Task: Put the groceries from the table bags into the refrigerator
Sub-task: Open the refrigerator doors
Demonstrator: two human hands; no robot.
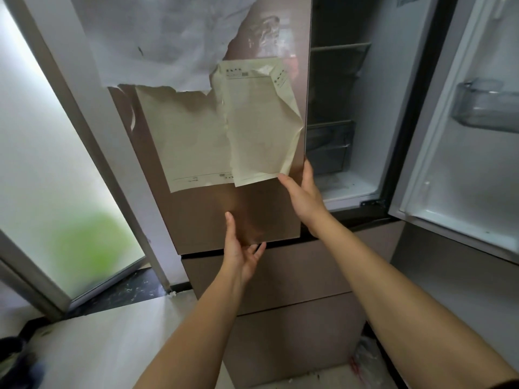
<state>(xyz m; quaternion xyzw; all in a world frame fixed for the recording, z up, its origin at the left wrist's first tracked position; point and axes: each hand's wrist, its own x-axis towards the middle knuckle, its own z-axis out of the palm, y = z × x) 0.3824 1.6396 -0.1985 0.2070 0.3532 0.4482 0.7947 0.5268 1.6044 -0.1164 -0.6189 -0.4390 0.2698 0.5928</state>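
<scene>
The refrigerator fills the view. Its brown left door [252, 214] is closed, with creased yellowish paper sheets [224, 136] and torn white film [157, 37] stuck on its front. The right door [460, 153] stands swung open, showing a white interior [365, 108] with shelves and a clear drawer, all bare. My right hand [300, 192] holds the left door's right edge, thumb on the front by the paper's corner. My left hand [241, 248] is open, palm up, its fingertips at the door's bottom edge. No groceries or bags on a table are in view.
Brown drawer fronts [295, 276] sit below the doors. A clear door bin [486, 105] hangs on the open right door. A frosted glass sliding door [56, 164] stands at the left. A crumpled plastic bag [365, 357] lies on the floor at the right; a dark object [14, 357] lies bottom left.
</scene>
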